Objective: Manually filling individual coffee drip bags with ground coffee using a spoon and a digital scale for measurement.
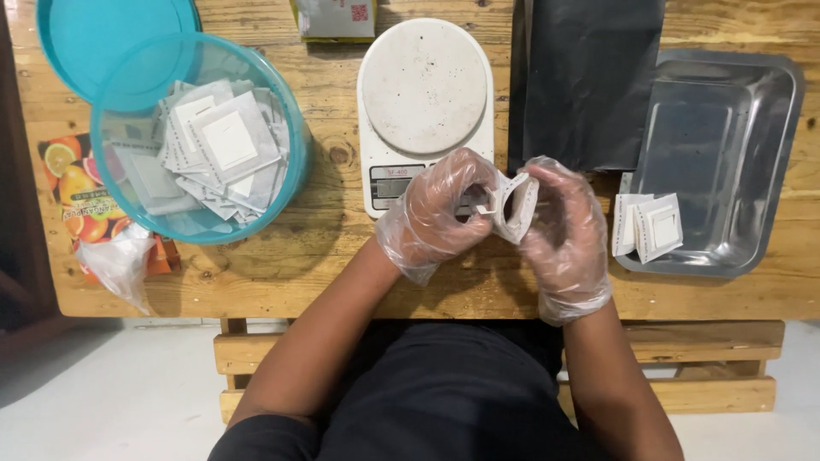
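Left hand (437,207) and right hand (564,224), both gloved in thin clear plastic, are being held together over the near edge of the wooden table (342,273), fingers clamped on a small white filter bag (515,205). The bag's mouth is being pulled apart between the two hands, seemingly so it stays open. It is being held just in front of the white kitchen scale (424,94), close enough for weighing. More bags of the same kind are being kept in the teal plastic tub (286,111) at left, its lid (85,34) set behind. Two bags (647,224) are lying in the steel tray (735,111) at right, apart from the stock. A dark pouch (589,77) is lying beside the scale.
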